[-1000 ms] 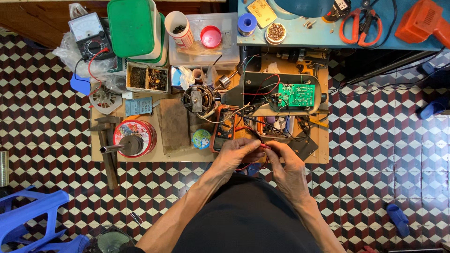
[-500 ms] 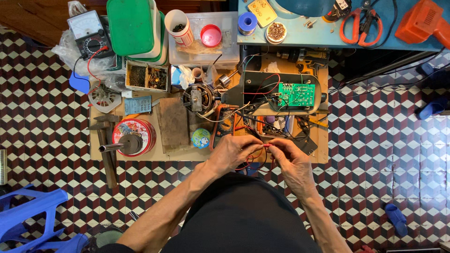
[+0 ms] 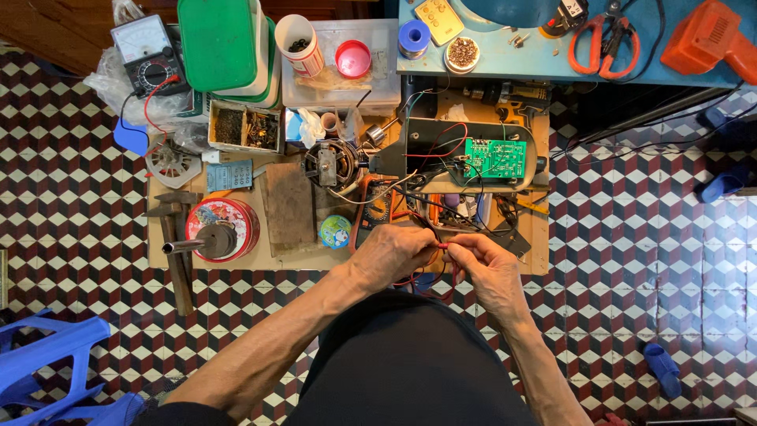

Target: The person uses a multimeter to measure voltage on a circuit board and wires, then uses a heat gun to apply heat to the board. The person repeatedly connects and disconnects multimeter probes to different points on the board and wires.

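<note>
A thin red wire (image 3: pixel 441 246) is pinched between the fingertips of both hands at the near edge of the desk (image 3: pixel 244 259), stretched short between them, its slack looping down below.

- Low wooden board (image 3: pixel 236 260) on tiled floor (image 3: pixel 631 237).
- On it: red round tin (image 3: pixel 217 229), wood block (image 3: pixel 290 209), small motor (image 3: pixel 327 164), green circuit board (image 3: pixel 494 158), parts tray (image 3: pixel 244 126).
</note>
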The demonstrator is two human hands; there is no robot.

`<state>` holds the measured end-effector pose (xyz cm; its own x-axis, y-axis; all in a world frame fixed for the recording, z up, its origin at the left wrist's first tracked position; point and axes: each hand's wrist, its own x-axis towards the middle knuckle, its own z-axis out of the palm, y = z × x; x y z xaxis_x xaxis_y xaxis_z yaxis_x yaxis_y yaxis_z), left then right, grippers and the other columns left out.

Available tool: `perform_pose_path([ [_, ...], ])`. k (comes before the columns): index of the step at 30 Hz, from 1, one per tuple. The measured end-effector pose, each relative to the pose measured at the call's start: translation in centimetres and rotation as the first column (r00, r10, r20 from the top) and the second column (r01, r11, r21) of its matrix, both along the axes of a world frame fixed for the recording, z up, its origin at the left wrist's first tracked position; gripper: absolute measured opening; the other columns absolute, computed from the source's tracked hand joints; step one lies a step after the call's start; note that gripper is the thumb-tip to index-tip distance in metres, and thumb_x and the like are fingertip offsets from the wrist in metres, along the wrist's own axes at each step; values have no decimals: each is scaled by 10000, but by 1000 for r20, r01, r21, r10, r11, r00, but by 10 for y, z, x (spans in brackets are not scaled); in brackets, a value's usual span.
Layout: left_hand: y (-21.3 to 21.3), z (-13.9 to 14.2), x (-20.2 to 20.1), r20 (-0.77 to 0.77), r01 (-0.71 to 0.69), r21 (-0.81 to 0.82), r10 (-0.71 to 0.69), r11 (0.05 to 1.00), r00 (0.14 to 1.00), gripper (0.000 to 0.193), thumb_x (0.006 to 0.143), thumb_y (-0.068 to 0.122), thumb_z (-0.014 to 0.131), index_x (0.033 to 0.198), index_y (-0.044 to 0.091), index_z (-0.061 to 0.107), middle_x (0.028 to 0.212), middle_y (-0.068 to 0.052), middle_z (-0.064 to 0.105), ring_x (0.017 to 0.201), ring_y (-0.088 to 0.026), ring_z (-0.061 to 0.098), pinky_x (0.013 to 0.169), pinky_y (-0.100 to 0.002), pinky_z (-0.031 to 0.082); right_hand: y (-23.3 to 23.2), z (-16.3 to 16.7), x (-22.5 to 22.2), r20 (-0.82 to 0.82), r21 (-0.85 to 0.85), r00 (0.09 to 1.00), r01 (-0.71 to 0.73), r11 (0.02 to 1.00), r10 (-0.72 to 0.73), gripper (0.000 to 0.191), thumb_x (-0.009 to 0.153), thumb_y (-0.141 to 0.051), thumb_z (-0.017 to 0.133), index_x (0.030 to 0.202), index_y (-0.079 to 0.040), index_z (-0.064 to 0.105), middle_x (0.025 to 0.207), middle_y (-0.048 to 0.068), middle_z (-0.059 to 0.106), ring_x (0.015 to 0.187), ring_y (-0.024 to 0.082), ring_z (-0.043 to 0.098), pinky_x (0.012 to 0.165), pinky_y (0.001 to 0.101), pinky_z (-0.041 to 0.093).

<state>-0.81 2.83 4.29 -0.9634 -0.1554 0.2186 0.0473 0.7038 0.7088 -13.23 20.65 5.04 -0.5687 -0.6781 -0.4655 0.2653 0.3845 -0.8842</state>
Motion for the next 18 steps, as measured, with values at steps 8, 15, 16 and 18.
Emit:
perform_pose_path([
  [8,3,0,2,-83,41,-175,-57,984,995,159,866,133,740,866,58,599,803,-58,635,785,-222,661,667,-354,559,-1,-15,1,412,21,884,232,972,-220,200,953,-129,680,1074,31,684,837,91,709,673,110,635,581,225,506],
  [15,1,-2,0,-78,40,-270,-64,962,995,147,814,94,715,877,51,590,846,-68,648,839,-231,668,699,-353,570,-2,-23,1,534,29,796,319,947,-284,208,954,-164,681,1045,23,683,846,80,704,698,104,649,601,209,529],
  [16,1,-2,-1,-78,36,-269,-59,963,995,155,805,97,719,874,48,588,845,-70,649,841,-236,670,699,-356,570,-2,-23,0,533,31,797,315,948,-283,205,950,-163,680,1040,21,681,847,81,707,701,105,652,604,207,535],
  [18,1,-1,-2,-59,30,-227,-45,973,997,131,849,83,716,897,49,599,845,-65,650,838,-220,674,708,-332,581,-1,-25,-1,525,18,808,303,953,-267,203,950,-165,682,1034,20,682,841,84,708,697,106,653,602,206,538],
])
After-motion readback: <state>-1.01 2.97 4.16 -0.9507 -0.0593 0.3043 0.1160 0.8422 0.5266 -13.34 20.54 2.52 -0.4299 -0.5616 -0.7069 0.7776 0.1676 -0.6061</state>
